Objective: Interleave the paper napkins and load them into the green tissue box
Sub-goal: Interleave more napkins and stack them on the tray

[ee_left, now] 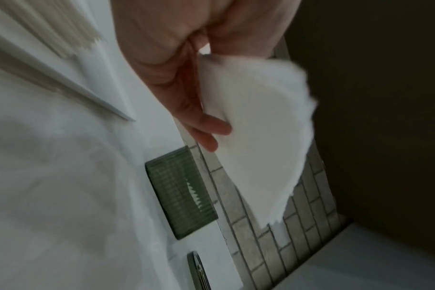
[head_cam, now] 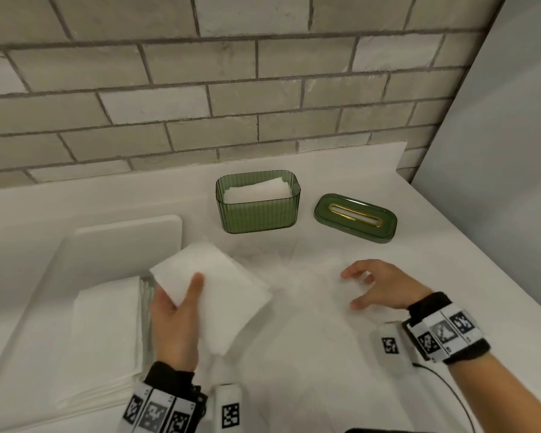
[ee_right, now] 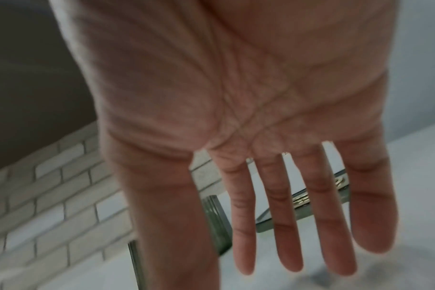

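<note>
My left hand [head_cam: 175,310] pinches a folded white napkin [head_cam: 219,289] between thumb and fingers, lifted above the counter; the same napkin [ee_left: 256,141] fills the left wrist view. A stack of napkins [head_cam: 107,339] lies to its left. The ribbed green tissue box [head_cam: 258,210] stands open at the back with white napkins inside, also seen as the green box [ee_left: 179,192]. Its green lid [head_cam: 355,217] with a gold-rimmed slot lies to the right of it. My right hand [head_cam: 378,285] hovers over the counter with fingers spread and nothing in it, fingers straight [ee_right: 286,215].
A white counter [head_cam: 325,370] runs under both hands. A white tray or board [head_cam: 122,245] sits behind the napkin stack. A grey brick wall [head_cam: 200,104] closes the back and a plain wall [head_cam: 512,151] stands at the right.
</note>
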Action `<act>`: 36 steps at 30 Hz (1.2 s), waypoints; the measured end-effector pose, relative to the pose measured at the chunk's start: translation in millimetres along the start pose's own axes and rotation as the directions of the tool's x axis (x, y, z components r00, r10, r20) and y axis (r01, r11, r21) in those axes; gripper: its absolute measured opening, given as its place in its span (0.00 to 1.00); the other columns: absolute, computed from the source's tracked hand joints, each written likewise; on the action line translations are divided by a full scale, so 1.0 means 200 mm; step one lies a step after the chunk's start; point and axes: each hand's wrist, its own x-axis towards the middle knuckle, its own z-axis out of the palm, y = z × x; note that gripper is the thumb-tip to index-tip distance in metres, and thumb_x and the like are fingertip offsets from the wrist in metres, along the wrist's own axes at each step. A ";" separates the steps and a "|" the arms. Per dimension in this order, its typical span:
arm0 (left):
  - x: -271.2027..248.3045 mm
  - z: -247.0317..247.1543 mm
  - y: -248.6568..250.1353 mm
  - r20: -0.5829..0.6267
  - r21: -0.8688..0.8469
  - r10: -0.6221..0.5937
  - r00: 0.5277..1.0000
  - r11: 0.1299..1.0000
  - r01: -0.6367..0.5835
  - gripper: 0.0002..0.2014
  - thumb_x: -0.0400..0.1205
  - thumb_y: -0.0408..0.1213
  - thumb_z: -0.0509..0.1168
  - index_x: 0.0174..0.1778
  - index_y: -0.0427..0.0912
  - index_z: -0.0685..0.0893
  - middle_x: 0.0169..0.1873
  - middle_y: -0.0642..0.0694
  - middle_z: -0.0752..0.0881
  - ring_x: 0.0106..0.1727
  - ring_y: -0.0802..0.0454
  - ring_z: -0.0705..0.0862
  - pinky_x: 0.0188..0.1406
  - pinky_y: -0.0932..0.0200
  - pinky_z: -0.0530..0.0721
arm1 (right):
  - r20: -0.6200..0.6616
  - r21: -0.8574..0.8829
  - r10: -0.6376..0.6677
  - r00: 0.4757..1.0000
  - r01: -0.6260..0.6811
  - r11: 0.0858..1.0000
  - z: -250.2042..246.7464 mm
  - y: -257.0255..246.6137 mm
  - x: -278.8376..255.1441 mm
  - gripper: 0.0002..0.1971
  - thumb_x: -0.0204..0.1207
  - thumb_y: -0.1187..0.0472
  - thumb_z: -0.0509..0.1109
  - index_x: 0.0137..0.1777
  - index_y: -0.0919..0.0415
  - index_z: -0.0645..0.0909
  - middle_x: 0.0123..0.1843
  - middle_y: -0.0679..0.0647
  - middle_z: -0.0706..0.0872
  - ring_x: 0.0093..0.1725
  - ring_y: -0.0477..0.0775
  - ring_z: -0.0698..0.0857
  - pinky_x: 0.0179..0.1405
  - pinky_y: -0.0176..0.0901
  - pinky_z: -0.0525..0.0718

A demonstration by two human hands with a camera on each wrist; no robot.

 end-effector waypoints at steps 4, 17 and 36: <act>-0.01 -0.01 0.01 -0.017 0.019 -0.008 1.000 1.000 0.008 0.37 0.78 0.29 0.75 0.80 0.51 0.65 0.74 0.49 0.77 0.67 0.56 0.83 0.71 0.50 0.81 | 0.037 -0.257 0.089 0.995 -0.077 0.963 0.03 0.04 0.04 0.45 0.56 0.56 0.87 0.74 0.51 0.70 0.60 0.46 0.70 0.63 0.50 0.72 0.65 0.42 0.76; -0.10 0.09 -0.05 0.275 0.118 0.100 0.956 0.983 -0.137 0.06 0.69 0.30 0.81 0.39 0.42 0.94 0.44 0.52 0.93 0.51 0.55 0.90 0.57 0.45 0.87 | -0.037 -0.383 0.196 0.980 -0.195 0.903 0.02 -0.01 0.03 0.36 0.56 0.48 0.86 0.63 0.52 0.75 0.59 0.47 0.79 0.61 0.53 0.80 0.63 0.44 0.76; -0.12 0.13 -0.03 0.287 -0.011 0.055 0.956 0.998 -0.054 0.26 0.72 0.21 0.77 0.63 0.49 0.89 0.60 0.50 0.90 0.61 0.49 0.88 0.59 0.49 0.87 | -0.435 -0.120 -0.204 0.877 0.168 0.978 -0.39 -0.34 -0.24 0.08 0.64 0.61 0.84 0.39 0.55 0.87 0.40 0.50 0.88 0.41 0.48 0.85 0.41 0.35 0.77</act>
